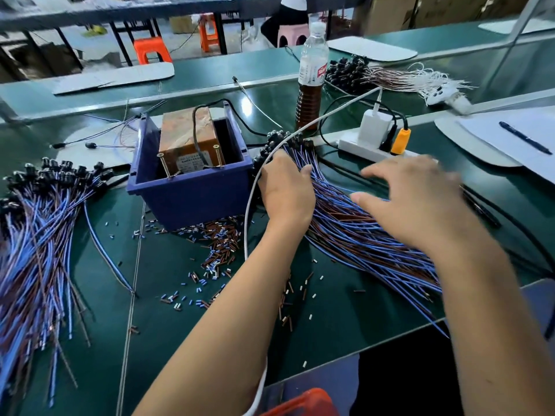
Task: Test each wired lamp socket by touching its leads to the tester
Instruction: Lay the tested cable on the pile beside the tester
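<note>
Socket bundle (pixel 354 223) lay fanned on green bench (pixel 180 325) right of blue tester bin (pixel 192 193): black round sockets, thin blue/brown insulated leads. Left hand (pixel 285 190) rested flat on leads; right hand (pixel 420 199) spread, blurred, over them.

A green-topped table (pixel 345 319) carries a blue plastic bin (pixel 192 190) near its middle. Left of it lies a heap of wired lamp sockets (pixel 39 235); a second bundle (pixel 360 232) fans out to the right. Cut bits of wire insulation (pixel 216 253) litter the surface in front of the bin. Behind stand a drink bottle (pixel 312 73) and a white power strip (pixel 372 147).
</note>
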`<move>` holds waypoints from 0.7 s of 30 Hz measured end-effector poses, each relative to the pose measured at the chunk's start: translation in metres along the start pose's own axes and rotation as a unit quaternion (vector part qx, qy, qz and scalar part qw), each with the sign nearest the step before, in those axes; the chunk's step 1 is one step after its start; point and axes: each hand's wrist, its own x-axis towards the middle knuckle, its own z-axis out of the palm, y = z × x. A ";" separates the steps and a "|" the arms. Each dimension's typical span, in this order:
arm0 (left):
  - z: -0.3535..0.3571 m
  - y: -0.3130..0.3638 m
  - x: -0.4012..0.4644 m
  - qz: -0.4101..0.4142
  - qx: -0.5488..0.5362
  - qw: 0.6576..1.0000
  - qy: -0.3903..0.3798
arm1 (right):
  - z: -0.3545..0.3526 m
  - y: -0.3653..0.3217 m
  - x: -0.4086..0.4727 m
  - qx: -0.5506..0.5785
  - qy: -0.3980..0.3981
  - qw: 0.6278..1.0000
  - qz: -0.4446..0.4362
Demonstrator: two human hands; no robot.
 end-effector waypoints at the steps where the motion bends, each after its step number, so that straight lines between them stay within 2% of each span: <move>1: 0.001 -0.001 -0.001 -0.004 0.001 1.000 -0.004 | 0.010 -0.007 0.006 -0.001 -0.042 0.999 -0.029; 3: 0.003 -0.003 -0.002 -0.031 -0.016 0.999 -0.007 | 0.036 -0.019 0.013 0.000 -0.132 0.989 -0.063; 5: 0.004 -0.005 -0.002 -0.054 -0.042 0.998 -0.002 | 0.062 -0.023 0.012 -0.003 -0.164 0.984 -0.068; 9: 0.003 -0.006 0.006 -0.120 -0.120 0.985 -0.036 | 0.086 -0.021 0.006 -0.022 -0.103 0.992 -0.062; 11: 0.002 -0.005 0.007 -0.128 -0.111 0.984 -0.061 | 0.090 -0.022 0.003 -0.030 -0.081 0.995 -0.058; 14: -0.003 -0.001 0.005 -0.098 -0.067 0.988 -0.101 | 0.094 -0.024 0.001 -0.034 -0.058 0.996 -0.056; 18: -0.022 -0.001 0.000 -0.085 -0.034 0.968 -0.234 | 0.087 -0.030 0.003 -0.001 -0.070 0.997 -0.026; 19: -0.030 -0.002 -0.002 -0.093 -0.041 0.956 -0.275 | 0.084 -0.033 0.002 0.031 -0.054 0.998 -0.020; 21: -0.049 -0.012 -0.005 -0.103 -0.060 0.936 -0.332 | 0.079 -0.045 -0.001 0.120 0.038 0.991 -0.040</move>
